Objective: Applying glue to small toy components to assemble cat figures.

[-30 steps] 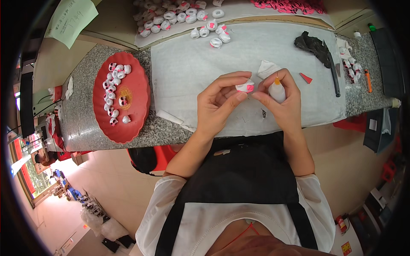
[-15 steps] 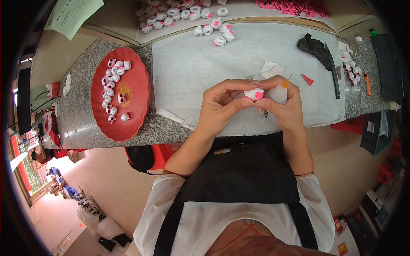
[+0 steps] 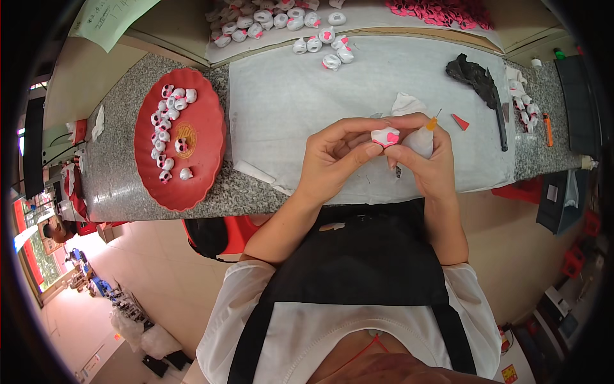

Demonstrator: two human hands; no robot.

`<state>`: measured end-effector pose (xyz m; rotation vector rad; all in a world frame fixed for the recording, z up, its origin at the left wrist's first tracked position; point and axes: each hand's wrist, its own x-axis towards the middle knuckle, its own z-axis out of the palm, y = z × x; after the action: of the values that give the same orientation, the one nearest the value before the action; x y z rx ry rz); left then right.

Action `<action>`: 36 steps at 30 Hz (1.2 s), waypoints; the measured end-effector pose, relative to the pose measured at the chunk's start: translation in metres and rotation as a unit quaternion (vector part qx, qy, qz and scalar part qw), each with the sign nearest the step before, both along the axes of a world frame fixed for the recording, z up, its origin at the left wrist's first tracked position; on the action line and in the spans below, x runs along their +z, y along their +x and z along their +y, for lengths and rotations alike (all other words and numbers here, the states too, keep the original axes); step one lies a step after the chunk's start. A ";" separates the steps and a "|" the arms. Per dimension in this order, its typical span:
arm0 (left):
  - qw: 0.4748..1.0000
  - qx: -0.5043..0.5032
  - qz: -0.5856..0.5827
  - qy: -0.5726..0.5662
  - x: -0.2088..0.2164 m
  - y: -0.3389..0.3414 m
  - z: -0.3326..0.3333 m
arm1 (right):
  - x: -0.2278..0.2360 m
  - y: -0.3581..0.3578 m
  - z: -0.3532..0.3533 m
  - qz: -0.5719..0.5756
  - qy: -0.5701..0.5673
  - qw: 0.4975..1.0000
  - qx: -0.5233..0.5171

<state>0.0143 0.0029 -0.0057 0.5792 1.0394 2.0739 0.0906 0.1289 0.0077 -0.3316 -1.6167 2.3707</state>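
Between both hands, over the paper-covered worktop, is a small white figurine head with a pink bow and pink trim. The fingertips and thumb of my left hand pinch it from the left. My right hand steadies its right side with thumb and forefinger. That same hand also cradles a translucent glue bottle with an orange needle tip pointing up and away. A crumpled white cloth lies just beyond my right fingers.
To the left, a scalloped red tray holds several finished-looking heads. More white heads and a pile of pink pieces sit at the back. At right lie a black rag, a red scrap and an orange pen.
The figurine head has tipped slightly and shifted a little to the right in my fingers. Both hands keep their hold; the view has moved slightly.
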 end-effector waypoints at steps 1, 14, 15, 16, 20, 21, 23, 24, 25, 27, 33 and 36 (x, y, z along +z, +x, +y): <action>0.999 0.017 0.040 -0.005 0.000 0.000 0.001 | 0.000 0.000 0.001 -0.002 -0.002 1.000 0.008; 0.996 0.025 0.066 0.048 -0.005 -0.004 -0.002 | -0.003 -0.006 0.000 0.003 -0.011 0.998 0.055; 0.997 -0.012 -0.006 0.077 -0.004 -0.003 -0.001 | -0.004 -0.002 0.000 0.001 -0.025 0.999 0.038; 0.998 -0.019 -0.004 0.059 -0.004 -0.002 -0.001 | -0.007 0.001 -0.001 -0.001 -0.041 0.999 0.023; 0.999 -0.030 -0.028 0.034 0.003 0.004 -0.001 | -0.008 0.006 -0.002 0.009 -0.054 0.998 0.012; 0.999 -0.019 -0.023 0.032 0.008 0.003 -0.005 | -0.008 0.004 -0.003 0.005 -0.066 0.998 -0.002; 0.997 0.031 0.057 -0.030 0.016 0.001 -0.007 | -0.007 -0.001 -0.006 0.003 -0.063 0.998 0.010; 0.968 0.118 0.213 -0.067 0.014 -0.007 -0.016 | -0.006 -0.003 -0.008 -0.002 -0.059 0.998 0.013; 0.905 0.201 0.360 -0.101 0.014 -0.016 -0.032 | 0.000 -0.007 -0.011 -0.010 -0.036 0.999 0.017; 0.830 0.403 0.356 -0.150 0.025 -0.032 -0.061 | 0.002 -0.008 -0.005 -0.016 -0.029 0.999 0.002; 0.661 0.381 0.577 -0.292 0.031 -0.076 -0.059 | -0.001 -0.003 0.008 -0.017 -0.011 0.997 -0.079; 0.680 0.253 0.634 -0.268 0.020 -0.078 -0.011 | 0.001 0.004 0.010 0.023 -0.047 0.998 -0.025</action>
<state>-0.0633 -0.0086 0.0144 1.6176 2.7187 1.3600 0.0942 0.1394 0.0089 -0.3287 -1.4627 2.4043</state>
